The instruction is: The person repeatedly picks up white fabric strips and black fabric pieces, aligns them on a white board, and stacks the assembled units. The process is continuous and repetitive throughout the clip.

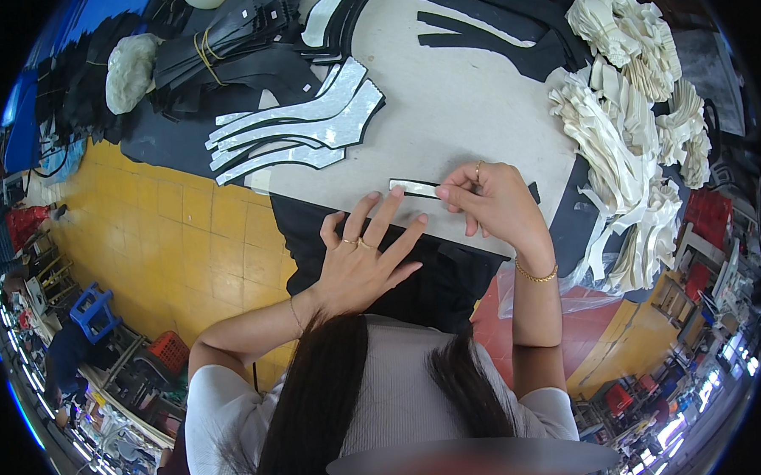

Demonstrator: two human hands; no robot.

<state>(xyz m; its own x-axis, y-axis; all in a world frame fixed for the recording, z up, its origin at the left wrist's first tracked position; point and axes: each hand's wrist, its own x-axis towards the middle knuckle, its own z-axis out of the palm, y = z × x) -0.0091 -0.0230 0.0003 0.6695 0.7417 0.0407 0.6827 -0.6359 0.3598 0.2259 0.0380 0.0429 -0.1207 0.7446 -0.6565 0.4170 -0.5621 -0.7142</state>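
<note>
"Where's the strip (412, 188)?"

"Near the bench's (469, 123) front edge. Your right hand (502, 200) pinches its right end; your left hand (353, 254) is spread, index fingertip at its left end."

"Which step is this?"

"You seem to be straightening the strip. The next move likely calls for a light pinch and a flat left fingertip."

"And the panels (346, 124)?"

"Farther back on the bench, leftward."
</note>
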